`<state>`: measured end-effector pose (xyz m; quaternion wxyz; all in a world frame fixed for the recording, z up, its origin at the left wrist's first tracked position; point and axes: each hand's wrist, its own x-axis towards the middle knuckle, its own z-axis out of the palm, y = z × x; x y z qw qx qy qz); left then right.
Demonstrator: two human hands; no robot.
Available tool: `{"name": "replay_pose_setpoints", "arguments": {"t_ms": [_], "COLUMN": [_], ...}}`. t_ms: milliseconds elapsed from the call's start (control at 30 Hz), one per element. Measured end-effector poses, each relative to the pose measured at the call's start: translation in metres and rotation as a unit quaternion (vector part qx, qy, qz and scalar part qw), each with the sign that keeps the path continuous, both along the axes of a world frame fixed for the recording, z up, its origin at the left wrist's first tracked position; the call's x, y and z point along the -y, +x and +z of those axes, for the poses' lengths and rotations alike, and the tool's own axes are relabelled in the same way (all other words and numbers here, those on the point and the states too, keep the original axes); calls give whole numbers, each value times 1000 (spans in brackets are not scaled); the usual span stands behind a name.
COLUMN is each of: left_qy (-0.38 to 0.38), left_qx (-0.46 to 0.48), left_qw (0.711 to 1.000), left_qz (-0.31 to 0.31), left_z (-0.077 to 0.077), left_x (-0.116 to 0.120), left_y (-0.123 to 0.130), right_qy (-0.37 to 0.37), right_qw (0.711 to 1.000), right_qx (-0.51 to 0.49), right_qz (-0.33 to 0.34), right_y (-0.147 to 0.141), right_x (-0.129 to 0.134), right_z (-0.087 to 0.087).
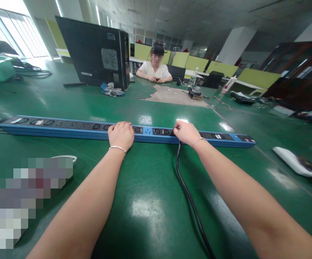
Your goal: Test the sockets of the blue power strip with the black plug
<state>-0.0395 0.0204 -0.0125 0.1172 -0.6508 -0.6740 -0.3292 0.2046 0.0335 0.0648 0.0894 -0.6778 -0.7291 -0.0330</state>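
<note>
The long, narrow power strip with blue sides and a black socketed face (152,138) lies flat on the glossy green tabletop (150,180), directly under both hands and crosswise to the forearms. Its long axis runs from well out beyond the left hand (121,136) to past the right hand (187,132) — with the longer stretch on the left hand's outer side and the shorter one beyond the right.

The left hand is curled over the strip's top, fingers bent toward the far edge; their tips are hidden, so I cannot tell whether it clasps the strip or only bears down on it. The right hand is closed in a pinch at the upper end of the thick, round black cable (185,189), right over the socket face. That end is covered by the fingers, and whether it sits in a socket or just above one cannot be made out.

From the right hand the cable drops over the strip's near side and trails back between the forearms, roughly square to the strip — so the right hand is the nearer one to it. Between the hands, closer to the left, is a bright blue square socket panel (147,131)
</note>
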Motion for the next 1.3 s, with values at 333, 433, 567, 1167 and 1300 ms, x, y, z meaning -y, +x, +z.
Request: {"name": "replay_pose_setpoints", "arguments": {"t_ms": [333,433,567,1167,1300], "left_qy": [0,-1,-5,-9,-10], "left_qx": [15,25,32,12,29], "left_qw": [1000,1000,999,1000,999], "left_qz": [5,2,-1,16,12], "left_z": [-1,-1,-1,0,1], "left_x": [-3,-3,-3,-4,-4], "left_y": [0,-1,-1,-1,-1], "right_qy": [3,-5,-17,-68,-72], "right_qw": [996,998,998,990,986], "right_qx": [-68,-35,-20,74,111], "right_qz": [-53,-58,-56,-98,-97], "right_y": [67,78,86,148,139], "right_x": [-3,-6,-10,-7,-4], "right_z": [40,24,12,0,-2]}}
